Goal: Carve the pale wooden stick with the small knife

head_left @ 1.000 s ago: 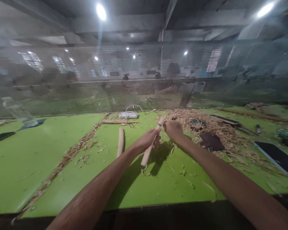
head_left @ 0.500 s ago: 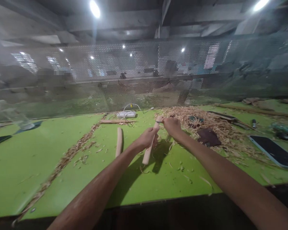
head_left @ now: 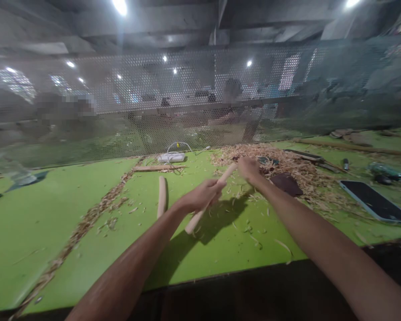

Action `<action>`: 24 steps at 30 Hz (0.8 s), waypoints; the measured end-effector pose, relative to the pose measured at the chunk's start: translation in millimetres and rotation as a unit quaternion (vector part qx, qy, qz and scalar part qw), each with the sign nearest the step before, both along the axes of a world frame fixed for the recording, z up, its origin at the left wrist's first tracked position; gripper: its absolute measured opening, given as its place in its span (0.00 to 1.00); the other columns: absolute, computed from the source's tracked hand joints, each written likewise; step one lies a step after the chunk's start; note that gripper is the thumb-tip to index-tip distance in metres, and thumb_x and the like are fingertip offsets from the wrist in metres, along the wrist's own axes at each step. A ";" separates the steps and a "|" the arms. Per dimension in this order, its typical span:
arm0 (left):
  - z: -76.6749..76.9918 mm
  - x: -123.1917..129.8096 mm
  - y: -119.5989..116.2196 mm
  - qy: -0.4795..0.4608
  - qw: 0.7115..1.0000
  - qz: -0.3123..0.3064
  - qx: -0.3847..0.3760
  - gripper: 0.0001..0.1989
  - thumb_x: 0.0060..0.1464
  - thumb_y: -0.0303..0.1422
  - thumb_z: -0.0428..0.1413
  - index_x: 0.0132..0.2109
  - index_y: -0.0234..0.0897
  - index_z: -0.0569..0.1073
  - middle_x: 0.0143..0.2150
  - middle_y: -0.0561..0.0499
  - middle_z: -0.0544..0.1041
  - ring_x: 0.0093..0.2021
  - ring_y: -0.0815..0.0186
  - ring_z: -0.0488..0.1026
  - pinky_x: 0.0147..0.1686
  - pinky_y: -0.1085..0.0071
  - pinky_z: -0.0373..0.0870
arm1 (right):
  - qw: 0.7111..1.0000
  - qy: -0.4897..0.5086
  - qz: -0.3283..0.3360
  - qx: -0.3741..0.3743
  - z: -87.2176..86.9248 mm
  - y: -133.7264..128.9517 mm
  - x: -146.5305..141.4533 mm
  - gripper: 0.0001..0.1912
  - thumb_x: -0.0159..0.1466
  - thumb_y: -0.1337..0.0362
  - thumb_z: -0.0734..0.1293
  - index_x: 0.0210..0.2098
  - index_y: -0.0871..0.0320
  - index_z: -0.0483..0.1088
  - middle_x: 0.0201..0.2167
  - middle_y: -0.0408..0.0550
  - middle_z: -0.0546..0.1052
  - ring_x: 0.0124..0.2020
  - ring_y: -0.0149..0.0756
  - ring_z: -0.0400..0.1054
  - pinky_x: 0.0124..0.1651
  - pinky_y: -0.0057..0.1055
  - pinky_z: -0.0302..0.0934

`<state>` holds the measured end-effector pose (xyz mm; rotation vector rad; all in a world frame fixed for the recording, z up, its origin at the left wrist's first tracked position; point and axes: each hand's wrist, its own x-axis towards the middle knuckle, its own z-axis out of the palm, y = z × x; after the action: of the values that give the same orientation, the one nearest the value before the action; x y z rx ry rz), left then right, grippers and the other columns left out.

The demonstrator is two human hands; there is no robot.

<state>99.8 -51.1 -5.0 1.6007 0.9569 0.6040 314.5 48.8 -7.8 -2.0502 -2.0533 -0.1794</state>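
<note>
Slantwise above the green tabletop (head_left: pixel 227 258), a pale wooden stick (head_left: pixel 194 221) is gripped around its middle by the left hand (head_left: pixel 204 195). Near the stick's far end, the right hand (head_left: pixel 249 170) is curled; whether it grips anything is hidden. A curved wooden piece (head_left: pixel 161 196) lies to the left. Wood shavings (head_left: pixel 310 179) surround a dark maroon scrap (head_left: pixel 286 184); a phone (head_left: pixel 376 200) rests nearby, any lettering on it too blurred to read.
</note>
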 end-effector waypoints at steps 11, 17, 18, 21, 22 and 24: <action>-7.3 -9.2 14.0 -0.067 0.996 0.061 -0.012 0.18 0.70 0.42 0.47 0.32 0.37 0.65 0.22 0.58 0.64 0.17 0.74 0.58 0.18 0.75 0.58 | 0.999 -0.020 -0.029 0.016 17.1 -9.3 -16.8 0.24 0.72 0.60 0.57 0.49 0.68 0.80 0.43 0.67 0.80 0.47 0.46 0.75 0.46 0.31 0.61; -12.2 -15.7 24.3 -0.123 0.990 0.055 -0.038 0.16 0.67 0.41 0.52 0.32 0.37 0.68 0.22 0.57 0.64 0.17 0.74 0.59 0.17 0.75 0.57 | 0.999 -0.053 0.011 -0.001 19.9 -19.9 -29.5 0.23 0.72 0.60 0.56 0.49 0.59 0.81 0.44 0.61 0.81 0.45 0.47 0.75 0.44 0.32 0.62; -11.4 -18.3 26.2 -0.153 0.987 0.032 -0.047 0.15 0.67 0.42 0.53 0.35 0.36 0.70 0.22 0.58 0.63 0.17 0.74 0.58 0.17 0.76 0.57 | 0.998 -0.056 0.015 -0.001 19.8 -19.8 -29.4 0.23 0.72 0.60 0.56 0.49 0.58 0.81 0.44 0.61 0.81 0.45 0.47 0.75 0.44 0.33 0.62; -6.2 -28.0 30.6 -0.234 0.970 -0.022 -0.061 0.18 0.67 0.47 0.51 0.43 0.37 0.73 0.19 0.60 0.56 0.16 0.74 0.53 0.15 0.76 0.53 | 0.998 -0.054 0.027 0.010 17.5 -17.4 -27.8 0.23 0.71 0.59 0.56 0.48 0.57 0.81 0.42 0.60 0.81 0.43 0.48 0.75 0.41 0.33 0.62; -4.3 -31.3 31.7 -0.249 0.966 -0.022 -0.060 0.19 0.67 0.49 0.51 0.43 0.37 0.73 0.19 0.61 0.55 0.15 0.74 0.52 0.15 0.76 0.52 | 0.998 -0.050 0.030 0.020 16.3 -16.2 -27.0 0.23 0.71 0.58 0.56 0.47 0.57 0.82 0.41 0.61 0.81 0.42 0.48 0.75 0.40 0.33 0.61; -1.6 -36.9 33.4 -0.268 0.962 -0.003 -0.058 0.19 0.68 0.49 0.49 0.42 0.37 0.73 0.18 0.60 0.54 0.15 0.74 0.52 0.15 0.77 0.51 | 0.998 -0.039 0.035 0.041 13.4 -14.0 -25.7 0.23 0.71 0.58 0.56 0.45 0.58 0.82 0.39 0.61 0.81 0.40 0.47 0.75 0.37 0.33 0.60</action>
<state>62.9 -17.7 -6.6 1.2394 0.5687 0.9023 288.9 34.8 5.5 -1.9494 -2.1218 -0.3316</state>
